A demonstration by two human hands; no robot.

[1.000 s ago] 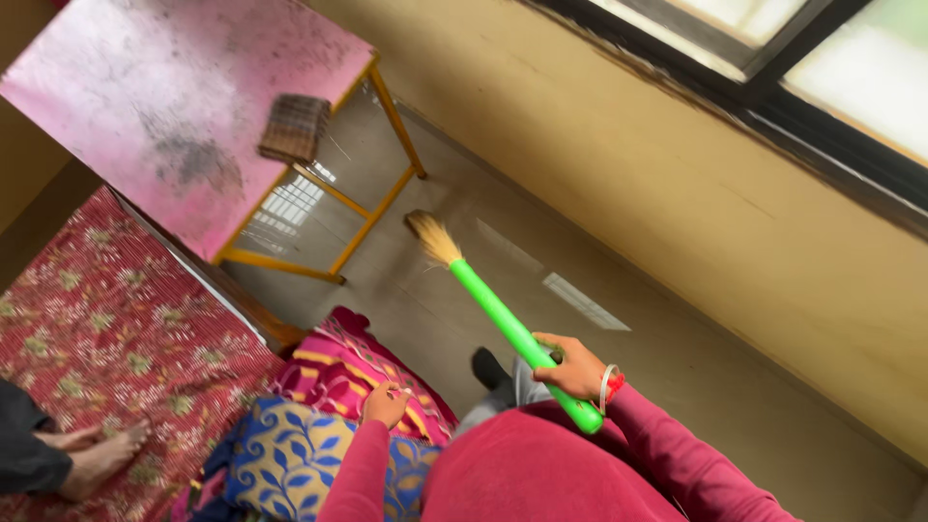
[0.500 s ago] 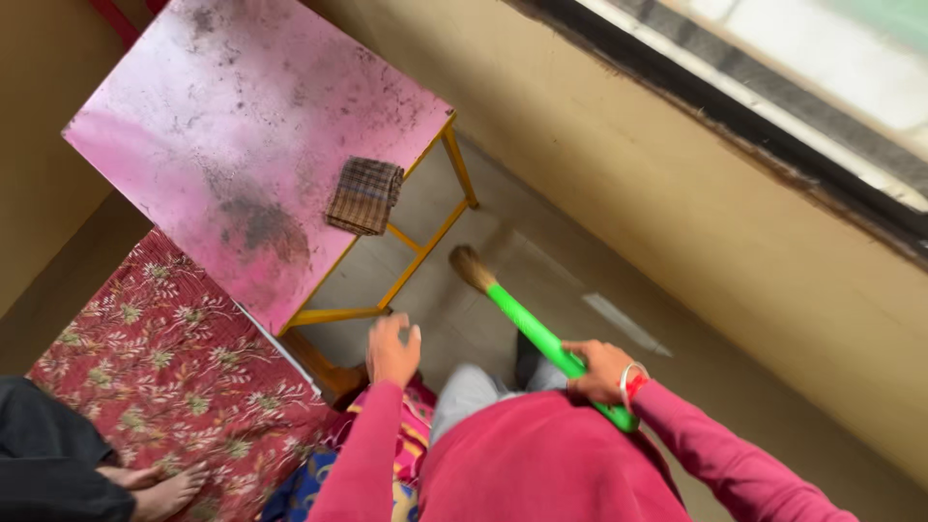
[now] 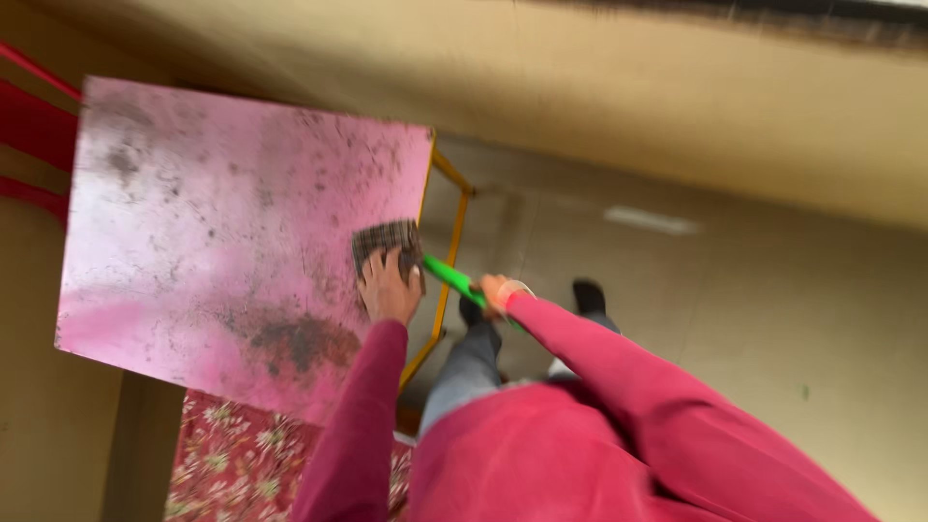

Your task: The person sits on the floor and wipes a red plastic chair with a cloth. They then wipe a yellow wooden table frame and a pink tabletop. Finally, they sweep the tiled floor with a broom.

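Single head-worn view, looking steeply down from above the person's own torso, close over the pink table [image 3: 222,222] edge, toward the floor [image 3: 773,319] along the wall.

You wear a deep red long-sleeved top, its sleeves reaching to both wrists. On your right wrist [image 3: 509,289], at about one o'clock from your chest, sit a pale bangle and a red band. Below, grey trousers [image 3: 462,372] and dark footwear [image 3: 586,295].

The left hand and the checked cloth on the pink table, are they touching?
Touching. The head view shows the left hand with its fingers lying over the near edge of the cloth on the table.
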